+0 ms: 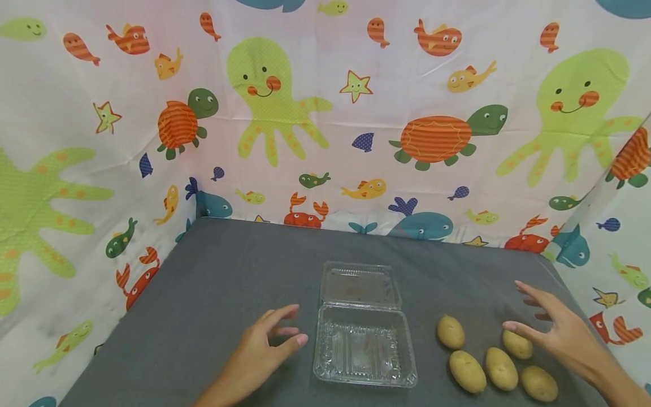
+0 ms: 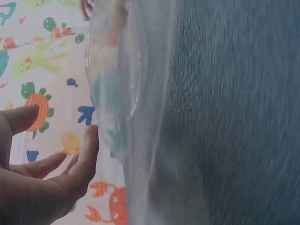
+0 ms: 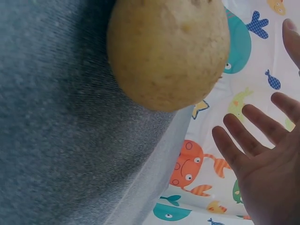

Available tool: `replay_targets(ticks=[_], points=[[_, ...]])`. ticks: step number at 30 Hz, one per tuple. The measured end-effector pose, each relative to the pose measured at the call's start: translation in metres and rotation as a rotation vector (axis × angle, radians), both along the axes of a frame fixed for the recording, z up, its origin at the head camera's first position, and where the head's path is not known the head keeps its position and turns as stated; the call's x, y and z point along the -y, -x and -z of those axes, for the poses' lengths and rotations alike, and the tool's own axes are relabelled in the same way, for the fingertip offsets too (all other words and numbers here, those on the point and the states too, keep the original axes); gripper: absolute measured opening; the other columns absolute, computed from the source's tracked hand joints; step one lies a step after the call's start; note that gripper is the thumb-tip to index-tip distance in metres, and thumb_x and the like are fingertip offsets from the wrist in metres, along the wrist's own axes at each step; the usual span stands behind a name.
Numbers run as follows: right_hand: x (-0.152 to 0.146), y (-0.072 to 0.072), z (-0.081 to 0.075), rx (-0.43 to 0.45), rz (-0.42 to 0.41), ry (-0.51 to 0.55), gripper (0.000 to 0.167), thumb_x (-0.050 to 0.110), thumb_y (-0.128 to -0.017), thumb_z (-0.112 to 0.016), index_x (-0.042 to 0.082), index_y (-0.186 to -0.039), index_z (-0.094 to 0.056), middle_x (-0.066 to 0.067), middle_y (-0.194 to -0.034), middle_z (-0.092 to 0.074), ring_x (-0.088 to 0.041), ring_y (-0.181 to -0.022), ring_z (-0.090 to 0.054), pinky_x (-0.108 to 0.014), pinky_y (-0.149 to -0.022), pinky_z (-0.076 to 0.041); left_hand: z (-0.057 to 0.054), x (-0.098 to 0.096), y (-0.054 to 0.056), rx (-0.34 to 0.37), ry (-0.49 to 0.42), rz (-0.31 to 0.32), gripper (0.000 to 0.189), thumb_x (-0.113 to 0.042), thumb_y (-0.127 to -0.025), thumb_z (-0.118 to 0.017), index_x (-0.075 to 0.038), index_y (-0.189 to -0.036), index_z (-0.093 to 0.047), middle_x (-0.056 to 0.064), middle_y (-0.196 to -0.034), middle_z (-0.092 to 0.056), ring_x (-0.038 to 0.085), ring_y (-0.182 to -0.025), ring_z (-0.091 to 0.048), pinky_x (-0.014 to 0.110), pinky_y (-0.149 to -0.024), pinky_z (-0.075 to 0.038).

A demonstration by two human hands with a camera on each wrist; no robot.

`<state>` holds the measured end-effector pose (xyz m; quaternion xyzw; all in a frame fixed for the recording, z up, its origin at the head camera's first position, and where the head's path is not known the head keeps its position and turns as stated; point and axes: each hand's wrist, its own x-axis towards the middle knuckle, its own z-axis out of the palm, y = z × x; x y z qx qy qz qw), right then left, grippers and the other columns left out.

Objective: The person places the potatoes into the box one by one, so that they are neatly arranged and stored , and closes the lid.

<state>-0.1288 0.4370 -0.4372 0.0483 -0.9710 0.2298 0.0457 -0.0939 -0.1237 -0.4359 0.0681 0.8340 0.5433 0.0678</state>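
Note:
A clear plastic clamshell container (image 1: 366,345) lies opened out on the grey table, its lid (image 1: 361,285) folded back away from me. My left hand (image 1: 261,347) hovers just left of it with fingers spread and nothing in them; the left wrist view shows the hand (image 2: 51,173) beside the container's clear wall (image 2: 112,84). Several potatoes (image 1: 500,368) lie to the right of the container. Over the rightmost ones is my right hand (image 1: 564,333), fingers apart and holding nothing. In the right wrist view one potato (image 3: 168,51) looms large, apart from the hand (image 3: 267,159).
A grey cloth covers the table (image 1: 244,271). Behind it and along both sides hangs a white curtain (image 1: 325,113) printed with sea animals, meeting the table's back edge.

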Motion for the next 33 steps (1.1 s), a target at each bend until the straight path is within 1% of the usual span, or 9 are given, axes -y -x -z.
replay_targets(ticks=[3,8,12,15,17,20,26,30,33], points=[[0.002,-0.003,0.002,0.022,0.006,0.007,0.096,0.047,-0.093,-0.082,0.010,-0.166,-0.033,-0.031,-0.150,-0.049,-0.051,-0.123,-0.055,-0.050,-0.082,-0.061,0.004,-0.004,-0.006,0.007,-0.016,-0.004,0.066,-0.043,-0.096,-0.079,-0.014,-0.151,-0.057,0.007,-0.148,-0.059,0.028,-0.125,-0.067,0.048,-0.094,-0.064],[0.003,-0.008,0.005,0.106,0.025,0.039,0.094,0.051,-0.094,-0.080,0.007,-0.164,-0.036,-0.032,-0.151,-0.047,-0.053,-0.124,-0.054,-0.060,-0.085,-0.060,0.009,-0.010,-0.011,0.034,-0.062,-0.014,0.063,-0.038,-0.098,-0.078,-0.012,-0.151,-0.057,0.010,-0.145,-0.060,0.030,-0.125,-0.067,0.040,-0.092,-0.065],[0.000,-0.011,0.008,0.119,0.020,0.039,0.088,0.050,-0.093,-0.080,0.009,-0.161,-0.042,-0.029,-0.150,-0.050,-0.050,-0.119,-0.060,-0.040,-0.078,-0.062,0.013,-0.012,-0.012,0.031,-0.109,-0.041,0.060,-0.035,-0.098,-0.077,-0.012,-0.150,-0.058,0.013,-0.146,-0.060,0.031,-0.126,-0.067,0.035,-0.091,-0.065],[-0.003,-0.011,0.008,0.146,0.022,0.043,0.085,0.049,-0.094,-0.080,0.007,-0.159,-0.045,-0.030,-0.148,-0.053,-0.049,-0.114,-0.065,-0.037,-0.076,-0.062,0.018,-0.013,-0.012,0.018,-0.153,-0.056,0.059,-0.030,-0.098,-0.078,-0.008,-0.149,-0.058,0.016,-0.145,-0.060,0.032,-0.124,-0.068,0.030,-0.090,-0.064],[-0.005,-0.011,0.009,0.169,0.025,0.054,0.085,0.049,-0.094,-0.080,0.004,-0.157,-0.046,-0.031,-0.145,-0.055,-0.050,-0.113,-0.066,-0.041,-0.078,-0.063,0.021,-0.014,-0.012,0.011,-0.177,-0.055,0.058,-0.028,-0.098,-0.078,-0.006,-0.149,-0.058,0.018,-0.144,-0.060,0.032,-0.123,-0.068,0.026,-0.089,-0.062],[-0.007,-0.013,0.011,0.203,0.036,0.066,0.083,0.049,-0.095,-0.079,0.003,-0.156,-0.047,-0.031,-0.144,-0.056,-0.048,-0.114,-0.066,-0.040,-0.077,-0.062,0.025,-0.016,-0.011,0.017,-0.208,-0.041,0.059,-0.025,-0.099,-0.076,-0.002,-0.150,-0.056,0.021,-0.141,-0.060,0.033,-0.120,-0.069,0.024,-0.087,-0.062],[-0.012,-0.018,0.016,0.222,0.034,0.086,0.078,0.048,-0.095,-0.079,0.007,-0.155,-0.050,-0.028,-0.147,-0.054,-0.043,-0.115,-0.067,-0.026,-0.072,-0.060,0.031,-0.020,-0.009,0.061,-0.261,-0.002,0.061,-0.019,-0.101,-0.073,0.007,-0.152,-0.050,0.024,-0.131,-0.058,0.029,-0.107,-0.071,0.027,-0.078,-0.066],[-0.014,-0.019,0.019,0.239,0.041,0.086,0.080,0.049,-0.095,-0.079,0.004,-0.155,-0.050,-0.030,-0.147,-0.053,-0.048,-0.116,-0.067,-0.027,-0.071,-0.061,0.034,-0.022,-0.009,0.071,-0.275,0.017,0.062,-0.017,-0.102,-0.072,0.010,-0.152,-0.048,0.023,-0.127,-0.059,0.030,-0.102,-0.071,0.027,-0.074,-0.066],[-0.017,-0.020,0.022,0.249,0.053,0.076,0.080,0.051,-0.094,-0.079,0.004,-0.153,-0.053,-0.029,-0.146,-0.054,-0.044,-0.115,-0.068,-0.027,-0.071,-0.061,0.036,-0.023,-0.008,0.072,-0.286,0.031,0.062,-0.018,-0.103,-0.071,0.010,-0.152,-0.047,0.021,-0.124,-0.060,0.029,-0.099,-0.072,0.027,-0.073,-0.066]])
